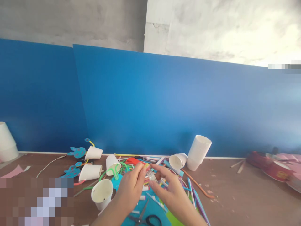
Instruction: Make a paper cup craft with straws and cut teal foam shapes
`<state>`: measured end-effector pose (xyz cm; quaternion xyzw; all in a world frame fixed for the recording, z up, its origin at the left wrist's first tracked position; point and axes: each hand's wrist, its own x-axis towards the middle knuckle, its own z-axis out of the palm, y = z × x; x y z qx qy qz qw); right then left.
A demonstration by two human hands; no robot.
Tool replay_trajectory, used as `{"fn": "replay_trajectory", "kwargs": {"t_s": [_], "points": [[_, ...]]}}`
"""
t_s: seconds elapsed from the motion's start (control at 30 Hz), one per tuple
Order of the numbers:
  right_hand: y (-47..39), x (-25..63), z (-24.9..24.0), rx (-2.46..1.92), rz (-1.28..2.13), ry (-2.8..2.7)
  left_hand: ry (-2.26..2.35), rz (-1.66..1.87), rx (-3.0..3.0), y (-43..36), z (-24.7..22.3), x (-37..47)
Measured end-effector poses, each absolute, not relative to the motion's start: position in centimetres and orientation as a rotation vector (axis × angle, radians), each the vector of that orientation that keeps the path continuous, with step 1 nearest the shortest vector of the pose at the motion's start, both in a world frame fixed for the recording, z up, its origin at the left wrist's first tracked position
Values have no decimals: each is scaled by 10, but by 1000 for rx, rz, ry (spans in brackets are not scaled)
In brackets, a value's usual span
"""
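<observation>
My left hand [132, 185] is closed, its thumb and forefinger pinching a small red-and-yellow piece [148, 168] that is mostly hidden. Opposite it, my right hand [170, 188] curls its thumb and fingers around a small clear plastic piece [151, 175]; its exact kind is unclear. Both hands meet above a pile of craft supplies. Below them lie scissors [141, 218] with dark handles, spread apart on blue paper [150, 204]. White-bodied markers [142, 197] lie beside my left wrist. An upright white paper cup [102, 193] stands left of my left hand.
White cups with blue paper cutouts [78, 153] lie at left. Behind are a tipped cup [113, 164] and a leaning cup stack [198, 152]. An orange pipe cleaner [197, 183] lies at right, red paper pieces [277, 169] farther right. A blue partition [164, 103] backs the table.
</observation>
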<state>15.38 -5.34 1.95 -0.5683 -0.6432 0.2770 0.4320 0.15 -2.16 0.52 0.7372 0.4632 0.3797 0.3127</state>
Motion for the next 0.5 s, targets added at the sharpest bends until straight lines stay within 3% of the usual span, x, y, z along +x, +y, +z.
{"fn": "replay_trajectory", "kwargs": {"t_s": [0.27,0.5], "points": [[-42,161,14,-1435,698,-1796,1013,966,1787,-22,11,0],[-29,169,9,-1058,1519,-1406,883,771,1678,-18,16,-4]]}}
